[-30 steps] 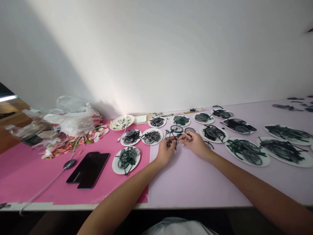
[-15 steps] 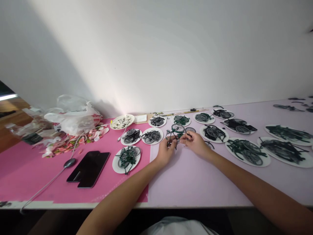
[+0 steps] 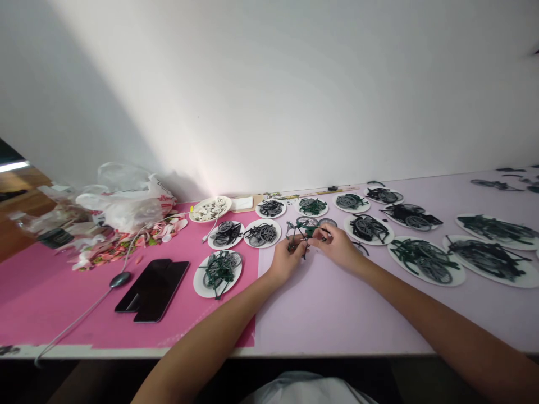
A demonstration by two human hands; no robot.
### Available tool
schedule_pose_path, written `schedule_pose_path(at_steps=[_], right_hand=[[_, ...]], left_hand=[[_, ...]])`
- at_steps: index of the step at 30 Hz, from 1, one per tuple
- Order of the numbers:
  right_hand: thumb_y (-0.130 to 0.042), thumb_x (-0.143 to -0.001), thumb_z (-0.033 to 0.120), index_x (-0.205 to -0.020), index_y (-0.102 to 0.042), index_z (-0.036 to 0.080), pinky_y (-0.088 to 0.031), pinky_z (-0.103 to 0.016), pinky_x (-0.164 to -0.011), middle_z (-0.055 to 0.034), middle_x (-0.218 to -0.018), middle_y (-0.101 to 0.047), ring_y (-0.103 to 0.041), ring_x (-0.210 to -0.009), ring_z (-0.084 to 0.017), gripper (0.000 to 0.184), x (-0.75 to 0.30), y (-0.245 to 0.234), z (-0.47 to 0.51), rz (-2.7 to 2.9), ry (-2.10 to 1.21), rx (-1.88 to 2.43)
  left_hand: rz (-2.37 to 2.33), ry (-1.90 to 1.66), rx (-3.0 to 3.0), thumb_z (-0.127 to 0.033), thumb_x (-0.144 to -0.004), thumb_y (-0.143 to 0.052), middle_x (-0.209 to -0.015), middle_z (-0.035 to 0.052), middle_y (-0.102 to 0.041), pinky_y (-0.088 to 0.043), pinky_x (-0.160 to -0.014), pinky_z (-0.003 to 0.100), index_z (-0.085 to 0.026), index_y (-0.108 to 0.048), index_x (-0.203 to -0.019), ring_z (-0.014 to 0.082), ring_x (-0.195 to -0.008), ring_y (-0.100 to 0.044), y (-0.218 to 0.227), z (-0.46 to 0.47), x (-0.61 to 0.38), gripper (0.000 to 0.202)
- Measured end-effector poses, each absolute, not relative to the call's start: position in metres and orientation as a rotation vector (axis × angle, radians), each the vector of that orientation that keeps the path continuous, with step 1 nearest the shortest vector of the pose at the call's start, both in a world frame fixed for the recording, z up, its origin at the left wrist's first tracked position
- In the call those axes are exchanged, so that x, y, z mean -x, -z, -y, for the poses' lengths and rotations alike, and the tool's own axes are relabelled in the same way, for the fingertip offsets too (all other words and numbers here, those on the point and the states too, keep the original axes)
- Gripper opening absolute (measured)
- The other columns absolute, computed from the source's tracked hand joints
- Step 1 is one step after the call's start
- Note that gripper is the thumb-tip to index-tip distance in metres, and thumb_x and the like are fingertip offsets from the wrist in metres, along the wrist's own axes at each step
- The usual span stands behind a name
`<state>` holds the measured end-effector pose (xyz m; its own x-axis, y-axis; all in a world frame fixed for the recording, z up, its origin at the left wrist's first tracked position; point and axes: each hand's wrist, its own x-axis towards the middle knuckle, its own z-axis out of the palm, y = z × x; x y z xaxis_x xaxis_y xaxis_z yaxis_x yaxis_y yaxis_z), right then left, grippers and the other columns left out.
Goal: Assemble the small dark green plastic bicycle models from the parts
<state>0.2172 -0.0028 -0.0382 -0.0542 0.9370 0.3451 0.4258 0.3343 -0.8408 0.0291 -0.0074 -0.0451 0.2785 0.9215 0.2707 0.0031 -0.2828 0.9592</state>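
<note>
A small model bicycle (image 3: pixel 301 225) in dark green is between my hands, over the lilac part of the table. My left hand (image 3: pixel 285 262) is closed on its lower part, thumb and fingers pinching it from the left. From the right, my right hand (image 3: pixel 339 248) pinches at the bicycle's near end; a small dark part shows at its fingertips, too small to name. Just behind that hand lies a loose grey spoked wheel (image 3: pixel 327 221). Another dark wheel piece (image 3: pixel 360 248) is partly hidden by the right hand.
White plates of black and green bicycle parts stand on both sides, such as a plate (image 3: pixel 199 285) at left and a plate (image 3: pixel 457 276) at right. Further left are dark phones (image 3: pixel 162 292), a cable (image 3: pixel 80 318), pink petals (image 3: pixel 170 229) and a plastic bag (image 3: pixel 126 205).
The model bicycle has tilted slightly lower between my hands. My fingers have shifted a little, and both hands stay in nearly the same place.
</note>
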Motion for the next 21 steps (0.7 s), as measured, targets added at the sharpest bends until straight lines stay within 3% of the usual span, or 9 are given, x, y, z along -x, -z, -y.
schedule_pose_path(at_steps=[2, 5, 8, 13, 21], right_hand=[[-0.072, -0.081, 0.053, -0.083, -0.054, 0.024, -0.050, -0.032, -0.067, -0.0017, -0.085, -0.066, -0.061, -0.076, -0.020, 0.034, -0.217, 0.040, 0.002, 1.658, -0.730, 1.228], [-0.066, -0.086, 0.053, -0.077, -0.041, 0.025, -0.053, -0.033, -0.067, -0.0031, -0.095, -0.070, -0.064, -0.078, -0.020, 0.038, -0.218, 0.043, 0.001, 1.654, -0.819, 1.162], [-0.065, -0.087, 0.051, -0.077, -0.032, 0.026, -0.054, -0.032, -0.064, -0.0021, -0.093, -0.070, -0.062, -0.073, -0.018, 0.043, -0.218, 0.045, 0.001, 1.628, -0.873, 1.152], [-0.064, -0.088, 0.048, -0.077, -0.029, 0.026, -0.052, -0.031, -0.064, -0.0011, -0.091, -0.069, -0.059, -0.070, -0.017, 0.042, -0.216, 0.041, 0.004, 1.643, -0.857, 1.151], [-0.062, -0.090, 0.046, -0.082, -0.055, 0.025, -0.048, -0.033, -0.071, -0.0017, -0.083, -0.066, -0.058, -0.072, -0.020, 0.024, -0.218, 0.032, 0.007, 1.733, -0.618, 1.226]], left_hand=[[-0.902, -1.156, -1.564, -0.050, -0.088, -0.067, -0.079, 0.0069, -0.069, -0.049, -0.064, 0.025, -0.012, -0.070, -0.098, 0.0146, -0.068, -0.061, 0.047, 0.006, -0.029, 0.040], [-0.903, -1.154, -1.536, -0.050, -0.086, -0.069, -0.083, 0.0076, -0.070, -0.050, -0.065, 0.026, -0.012, -0.069, -0.096, 0.0152, -0.071, -0.064, 0.047, 0.005, -0.029, 0.039], [-0.898, -1.153, -1.502, -0.050, -0.085, -0.071, -0.086, 0.0081, -0.071, -0.051, -0.065, 0.026, -0.012, -0.069, -0.097, 0.0155, -0.073, -0.065, 0.047, 0.005, -0.030, 0.039], [-0.896, -1.146, -1.460, -0.048, -0.085, -0.071, -0.085, 0.0080, -0.071, -0.051, -0.064, 0.027, -0.012, -0.069, -0.097, 0.0155, -0.070, -0.066, 0.049, 0.004, -0.030, 0.038], [-0.909, -1.155, -1.440, -0.048, -0.083, -0.074, -0.089, 0.0091, -0.072, -0.052, -0.063, 0.027, -0.011, -0.069, -0.100, 0.0153, -0.069, -0.066, 0.049, 0.002, -0.030, 0.041]])
